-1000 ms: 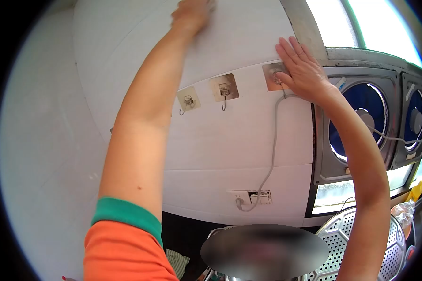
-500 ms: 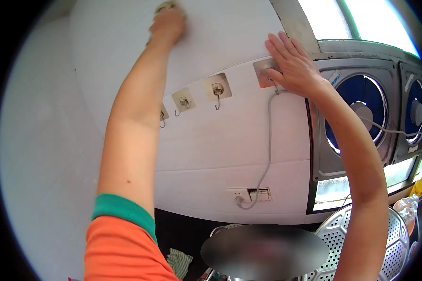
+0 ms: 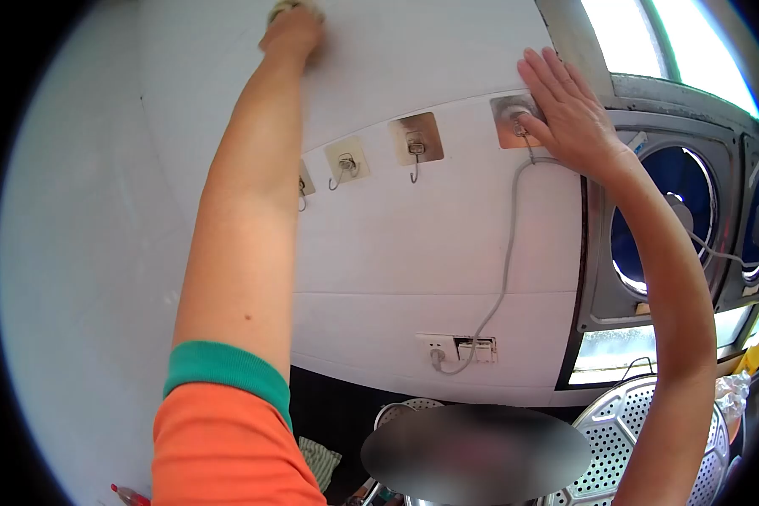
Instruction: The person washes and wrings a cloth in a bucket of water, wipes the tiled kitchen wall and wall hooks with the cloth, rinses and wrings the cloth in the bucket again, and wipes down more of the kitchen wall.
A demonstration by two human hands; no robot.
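High on the white wall (image 3: pixel 413 228), my left hand (image 3: pixel 293 35) is closed around a crumpled yellowish cloth (image 3: pixel 288 7), pressed to the surface. Only a bit of the cloth shows above the fingers, so its full shape is hidden. My right hand (image 3: pixel 575 118) lies flat against the wall near the window frame, fingers stretched out. Its thumb rests by a square adhesive hook (image 3: pixel 514 122), from which a grey power cord (image 3: pixel 512 228) hangs. Between the two hands sit more adhesive hooks, one silvery (image 3: pixel 416 139) and one beige (image 3: pixel 347 163).
Ventilation fans (image 3: pixel 662 211) are set in the window at right. The cord runs down to a wall socket (image 3: pixel 437 347). Below are perforated metal steamer trays (image 3: pixel 603 438), a striped cloth (image 3: pixel 319 462) and a red-capped bottle (image 3: pixel 129 495). A grey blur covers the lower middle.
The view has shifted, so hooks, fans and socket appear farther right. My left hand, still on the cloth, sits slightly higher in view. My right hand stays flat by the same hook.
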